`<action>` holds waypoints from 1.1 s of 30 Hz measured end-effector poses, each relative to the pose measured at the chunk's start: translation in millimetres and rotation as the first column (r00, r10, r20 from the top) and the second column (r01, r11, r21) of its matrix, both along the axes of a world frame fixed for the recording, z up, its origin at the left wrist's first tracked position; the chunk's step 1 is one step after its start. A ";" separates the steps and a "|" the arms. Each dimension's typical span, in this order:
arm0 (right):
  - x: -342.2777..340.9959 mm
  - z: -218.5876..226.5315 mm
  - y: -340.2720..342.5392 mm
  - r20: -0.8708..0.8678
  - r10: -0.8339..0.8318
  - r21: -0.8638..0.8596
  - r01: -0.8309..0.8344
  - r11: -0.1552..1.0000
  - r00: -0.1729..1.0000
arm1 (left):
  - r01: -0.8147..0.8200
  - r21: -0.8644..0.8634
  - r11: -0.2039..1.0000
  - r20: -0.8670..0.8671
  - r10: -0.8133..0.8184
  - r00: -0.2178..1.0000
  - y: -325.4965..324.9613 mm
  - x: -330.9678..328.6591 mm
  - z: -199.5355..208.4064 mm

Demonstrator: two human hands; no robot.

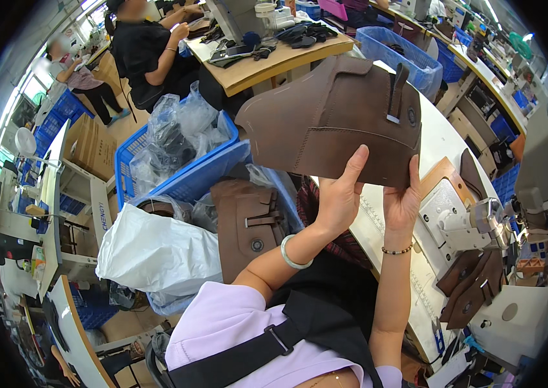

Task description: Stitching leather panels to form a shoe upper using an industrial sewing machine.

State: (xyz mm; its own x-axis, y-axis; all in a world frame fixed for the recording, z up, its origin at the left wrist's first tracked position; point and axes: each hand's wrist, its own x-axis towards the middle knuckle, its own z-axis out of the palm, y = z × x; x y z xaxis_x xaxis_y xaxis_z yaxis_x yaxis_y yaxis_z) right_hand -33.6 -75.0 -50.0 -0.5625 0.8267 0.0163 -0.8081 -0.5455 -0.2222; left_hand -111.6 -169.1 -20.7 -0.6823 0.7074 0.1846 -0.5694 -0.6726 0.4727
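A large brown leather bag panel (358,116) is raised over the white work table, with a stitched flap, a slotted strap and a round dark snap on it. My left hand (340,202) grips its lower edge, thumb lying across the face; the other fingers are mostly hidden behind it. At the lower right corner my right hand (401,205) holds the same panel, a digit showing on the front. Just right of my right hand stands a sewing machine (442,220). A similar brown leather panel (238,220) rests in the blue bin at my left.
More brown leather pieces (471,294) lie by the machine, with blue-handled snips (439,339) near the table edge. White plastic (157,249) covers part of the bin. Beyond it sits a blue basket (122,171) of bagged items. A co-worker (141,55) sits at the wooden-edged table (274,71).
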 end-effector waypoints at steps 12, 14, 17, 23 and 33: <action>2.4 -13.0 4.0 -0.143 0.082 0.070 -0.073 0.995 0.986 | 0.080 0.255 0.964 0.139 -0.119 0.983 -17.9 -89.7 -42.7; 0.8 -11.6 0.5 -0.135 0.085 0.070 -0.076 0.995 0.987 | 0.098 0.263 0.960 0.140 -0.138 0.980 -16.1 -96.5 -50.2; -0.6 -10.8 -3.7 -0.109 0.106 0.093 -0.096 0.991 0.988 | 0.118 0.291 0.949 0.164 -0.171 0.972 -17.1 -103.6 -57.5; 1.1 -8.0 -10.0 -0.057 0.110 0.124 -0.102 0.987 0.992 | 0.163 0.332 0.929 0.194 -0.237 0.952 -16.2 -107.7 -63.2; 3.5 -15.0 -16.3 -0.059 0.141 0.150 -0.130 0.980 0.988 | 0.056 0.212 0.976 0.216 -0.103 0.971 -30.0 -120.7 -65.1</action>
State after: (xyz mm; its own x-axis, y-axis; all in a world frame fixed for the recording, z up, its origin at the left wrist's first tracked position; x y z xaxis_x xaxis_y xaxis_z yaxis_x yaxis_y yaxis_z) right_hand -30.1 -91.4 -65.0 -0.6625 0.7288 0.1734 -0.7450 -0.6170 -0.2535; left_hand -232.3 -199.1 -85.8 -0.6659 0.7243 0.1784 -0.7005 -0.6894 0.1845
